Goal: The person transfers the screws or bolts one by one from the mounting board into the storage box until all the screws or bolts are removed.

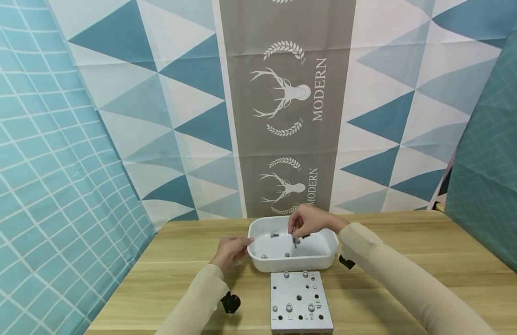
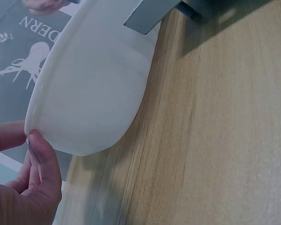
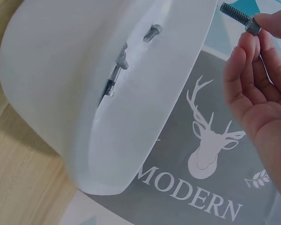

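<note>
My left hand [image 1: 232, 249] is at the left end of a white plastic tray [image 1: 289, 264]. In the left wrist view, thumb and fingers pinch the tray's rim [image 2: 33, 119]. Above the inside of the tray, my right hand [image 1: 307, 219] pinches a dark metal bolt [image 3: 239, 16] by its round head, the threaded shank pointing away from the fingers. Several more bolts lie loose on the tray's floor, one bolt [image 1: 275, 235] toward the back and another bolt [image 3: 153, 32] seen over the rim in the right wrist view.
Just in front of the tray lies a silver metal plate [image 1: 289, 291] with several holes and several bolts standing in it. A bolt's threaded end [image 2: 185, 9] sticks out under the plate. Beneath everything is a wooden table [image 1: 179, 265], with patterned cloth [image 1: 191, 139] behind.
</note>
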A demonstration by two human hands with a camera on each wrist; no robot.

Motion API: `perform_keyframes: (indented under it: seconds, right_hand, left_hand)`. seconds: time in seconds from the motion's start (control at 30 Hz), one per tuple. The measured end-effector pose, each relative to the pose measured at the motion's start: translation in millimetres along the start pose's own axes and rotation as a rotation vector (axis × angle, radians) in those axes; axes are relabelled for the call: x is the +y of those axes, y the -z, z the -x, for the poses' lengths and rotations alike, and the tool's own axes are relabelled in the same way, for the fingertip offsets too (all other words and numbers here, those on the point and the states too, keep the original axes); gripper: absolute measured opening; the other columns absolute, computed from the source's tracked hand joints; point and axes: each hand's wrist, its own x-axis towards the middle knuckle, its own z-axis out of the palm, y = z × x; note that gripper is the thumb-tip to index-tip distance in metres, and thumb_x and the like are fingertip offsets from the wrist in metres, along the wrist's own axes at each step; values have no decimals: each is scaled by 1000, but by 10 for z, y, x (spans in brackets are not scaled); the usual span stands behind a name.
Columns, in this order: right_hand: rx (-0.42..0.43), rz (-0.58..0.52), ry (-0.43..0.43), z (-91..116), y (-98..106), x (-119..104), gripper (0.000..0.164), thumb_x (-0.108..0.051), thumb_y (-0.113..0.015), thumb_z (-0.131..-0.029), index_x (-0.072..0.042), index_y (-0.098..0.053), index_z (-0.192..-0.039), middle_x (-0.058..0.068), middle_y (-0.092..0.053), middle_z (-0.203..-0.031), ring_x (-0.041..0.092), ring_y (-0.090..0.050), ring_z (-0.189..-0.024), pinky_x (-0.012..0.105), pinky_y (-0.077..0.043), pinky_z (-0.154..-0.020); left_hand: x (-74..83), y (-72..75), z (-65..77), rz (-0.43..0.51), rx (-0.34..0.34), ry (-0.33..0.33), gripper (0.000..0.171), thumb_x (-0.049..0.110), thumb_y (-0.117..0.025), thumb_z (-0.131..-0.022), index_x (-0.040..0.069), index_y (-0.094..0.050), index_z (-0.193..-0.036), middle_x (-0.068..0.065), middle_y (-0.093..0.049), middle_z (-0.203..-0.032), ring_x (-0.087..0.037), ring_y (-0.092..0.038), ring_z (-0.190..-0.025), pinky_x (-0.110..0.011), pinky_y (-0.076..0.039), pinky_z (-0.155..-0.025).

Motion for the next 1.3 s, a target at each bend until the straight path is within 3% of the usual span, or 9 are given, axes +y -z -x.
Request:
perform_keyframes:
  seconds: [0.37, 0.67, 0.93, 1.3]
  right_hand:
    - [46, 6, -6, -111, 84, 144, 7, -5, -70, -79, -4, -75, -84, 8, -75, -81, -3, -60, -68, 16, -53, -66]
    - [52, -41, -112, -187, 85, 204, 6, -4, -70, -78, -4, -74, -83, 6, -74, -81, 2, -60, -67, 16, -52, -65]
    - [84, 1, -167, -307, 34, 268, 6, -3, -72, -76, -6, -74, -80, 3, -74, -78, 2, -59, -66, 15, -51, -65]
    - [75, -2, -238, -383, -21, 295, 5, -3, -72, -76, -5, -74, -80, 2, -73, -76, 4, -58, -64, 16, -50, -63]
  left_hand:
    - [-14, 13, -12, -7, 5, -9, 32, 11, -74, -85, -8, -67, -110, -9, -70, -90, -10, -63, -74, -19, -55, -68]
    - [-28, 23, -17, -17, -1, -13, 33, 11, -74, -85, -9, -67, -110, -13, -72, -95, -11, -64, -74, -20, -56, -69]
    - [-1, 17, -1, -14, 1, -11, 33, 11, -74, -85, -8, -67, -110, -15, -72, -98, -11, -63, -74, -19, -55, -67]
    - [-16, 13, -9, -2, 9, -4, 27, 10, -75, -83, -6, -70, -104, -13, -72, -91, -11, -65, -74, -21, -58, -70]
